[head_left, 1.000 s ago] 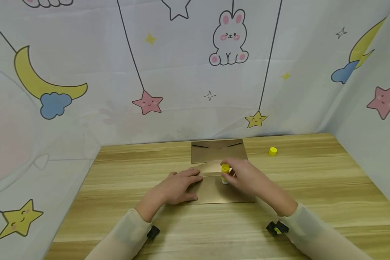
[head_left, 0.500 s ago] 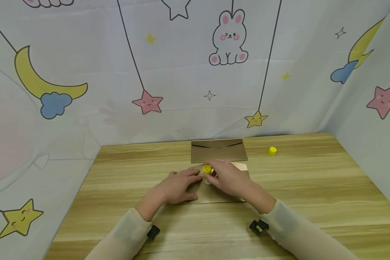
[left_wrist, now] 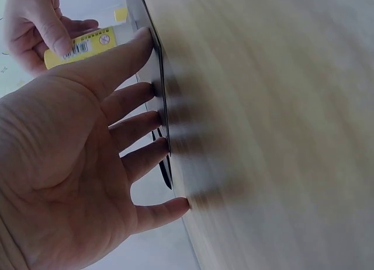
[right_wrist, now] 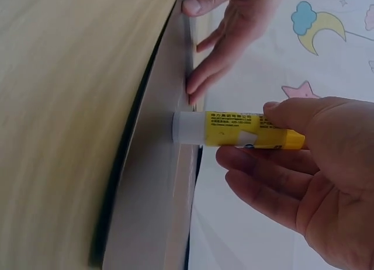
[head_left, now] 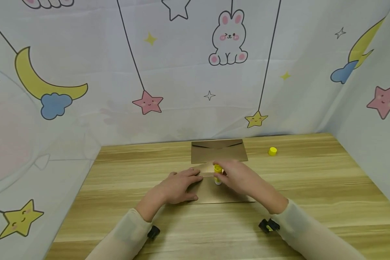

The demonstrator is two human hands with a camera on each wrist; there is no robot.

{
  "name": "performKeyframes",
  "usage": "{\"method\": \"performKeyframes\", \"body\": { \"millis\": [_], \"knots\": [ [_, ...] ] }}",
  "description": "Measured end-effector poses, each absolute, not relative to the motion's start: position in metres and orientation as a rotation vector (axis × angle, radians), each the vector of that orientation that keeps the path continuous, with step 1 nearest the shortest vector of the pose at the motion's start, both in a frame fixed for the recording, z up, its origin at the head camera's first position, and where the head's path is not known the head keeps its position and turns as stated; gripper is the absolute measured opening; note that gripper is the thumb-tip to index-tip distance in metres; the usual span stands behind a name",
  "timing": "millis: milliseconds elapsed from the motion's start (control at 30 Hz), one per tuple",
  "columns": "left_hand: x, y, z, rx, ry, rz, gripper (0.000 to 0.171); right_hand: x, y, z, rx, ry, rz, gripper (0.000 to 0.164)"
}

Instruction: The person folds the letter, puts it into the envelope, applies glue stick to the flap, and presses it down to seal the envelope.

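Observation:
A bronze-brown envelope (head_left: 211, 193) lies on the table with its flap folded out toward the back. My left hand (head_left: 177, 186) rests its spread fingers on the envelope's left end; in the left wrist view the little fingertip (left_wrist: 182, 206) is down on the wood beside it. Between thumb and fingers, my right hand (head_left: 238, 176) holds an upright yellow glue stick (right_wrist: 234, 130). The stick's white end meets the envelope near the flap fold, as the right wrist view shows. The right palm covers part of the envelope's right side in the head view.
A second brown envelope (head_left: 219, 155) lies behind the first, its flap slightly raised. The yellow cap (head_left: 272, 151) stands at the back right of the wooden table (head_left: 133, 166). A patterned white curtain (head_left: 182, 72) hangs along the back and sides.
My right hand has slid the glue stick left along the envelope close to the left fingers, then partway back to the right. My left hand has stayed in place.

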State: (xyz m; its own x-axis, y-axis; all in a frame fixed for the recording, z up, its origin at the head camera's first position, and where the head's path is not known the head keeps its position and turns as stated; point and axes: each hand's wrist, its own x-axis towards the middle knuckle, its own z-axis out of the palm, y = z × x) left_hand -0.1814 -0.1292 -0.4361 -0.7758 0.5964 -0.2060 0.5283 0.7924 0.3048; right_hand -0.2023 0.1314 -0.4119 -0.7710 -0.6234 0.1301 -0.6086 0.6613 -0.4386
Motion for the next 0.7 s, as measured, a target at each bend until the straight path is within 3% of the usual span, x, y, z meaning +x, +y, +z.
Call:
{"method": "performKeyframes", "body": {
  "millis": [367,700],
  "knots": [
    [-0.181,-0.129,-0.436,0.877,2.69,0.345,0.067,-0.205,0.169,-0.411,-1.002,2.83,-0.763,0.036],
    [-0.182,-0.129,-0.438,0.863,2.698,0.328,0.067,-0.203,0.158,-0.412,-1.008,2.837,-0.773,0.037]
  ]
}}
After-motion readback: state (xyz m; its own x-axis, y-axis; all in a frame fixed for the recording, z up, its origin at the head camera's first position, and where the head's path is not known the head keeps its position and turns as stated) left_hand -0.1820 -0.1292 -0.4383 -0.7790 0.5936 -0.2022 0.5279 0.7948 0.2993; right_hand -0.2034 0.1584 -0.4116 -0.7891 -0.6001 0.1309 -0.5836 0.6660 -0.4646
